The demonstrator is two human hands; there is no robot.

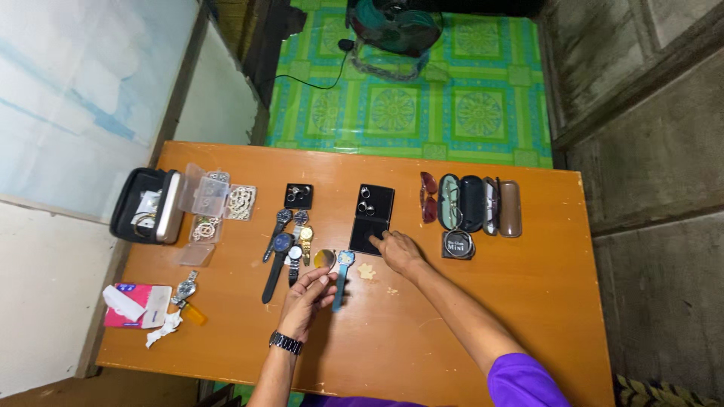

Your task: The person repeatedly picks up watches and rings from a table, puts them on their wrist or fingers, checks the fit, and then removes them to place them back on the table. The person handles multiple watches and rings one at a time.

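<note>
- Even, fairly bright indoor light falls on the orange table [483,301], with no harsh glare on its top.
- Soft, short shadows lie just under the left hand [308,295] and the right hand [398,252], on the side nearer the camera.
- Beyond the table's far edge the green patterned floor [452,113] looks vividly lit, while the fan [396,24] above it sits in gloom.
- Wide-angle distortion bends the walls outward from the table.
- Small items on the table are soft in detail.
</note>
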